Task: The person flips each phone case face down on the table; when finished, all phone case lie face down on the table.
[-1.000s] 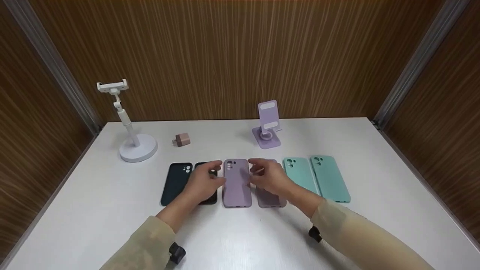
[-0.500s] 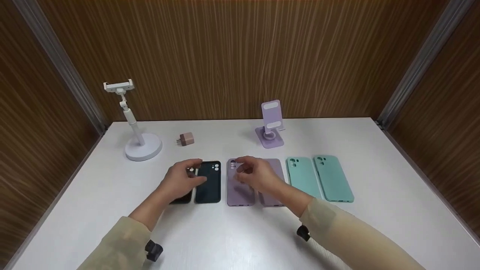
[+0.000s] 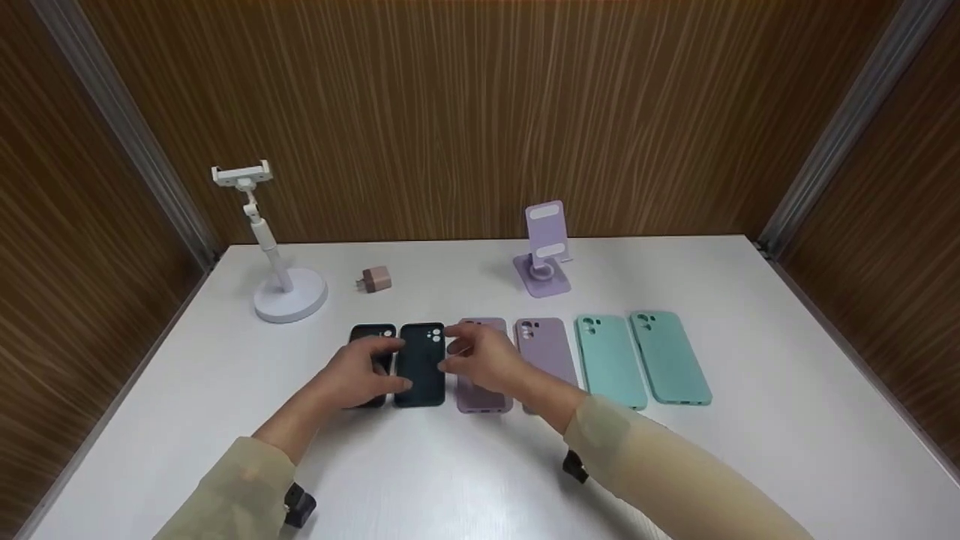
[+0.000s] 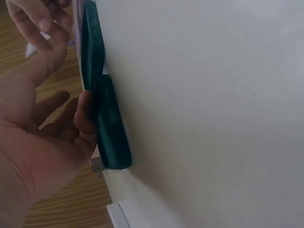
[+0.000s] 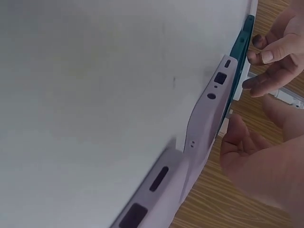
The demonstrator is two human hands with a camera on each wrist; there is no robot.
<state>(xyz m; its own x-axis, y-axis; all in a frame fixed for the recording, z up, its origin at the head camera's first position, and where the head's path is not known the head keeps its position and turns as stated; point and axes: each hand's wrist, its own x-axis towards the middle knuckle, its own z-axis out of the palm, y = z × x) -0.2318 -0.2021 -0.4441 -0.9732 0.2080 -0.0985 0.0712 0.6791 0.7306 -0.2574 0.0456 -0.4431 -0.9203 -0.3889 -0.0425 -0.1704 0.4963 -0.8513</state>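
Phone cases lie in a row on the white table, backs up. My left hand (image 3: 360,369) is over the leftmost dark teal case (image 3: 367,328), covering much of it. Its thumb and fingertips reach the left edge of the second dark teal case (image 3: 418,367). On that case's opposite edge are the fingertips of my right hand (image 3: 484,360), which hovers over the left purple case (image 3: 484,403). Both hands have loosely bent, spread fingers. Partly behind the right forearm is the right purple case (image 3: 549,349). In the left wrist view the left hand (image 4: 47,114) is beside the dark cases.
Two mint green cases (image 3: 611,360) lie at the row's right end. Behind the row stand a purple phone stand (image 3: 546,244), a pink charger plug (image 3: 376,279) and a white phone holder (image 3: 291,296) at the left. Wood-grain panels (image 3: 480,120) enclose the table.
Both hands have moved left: the left from beside the left purple case to the dark cases, the right from the right purple case to the left one. The head view has shifted slightly.
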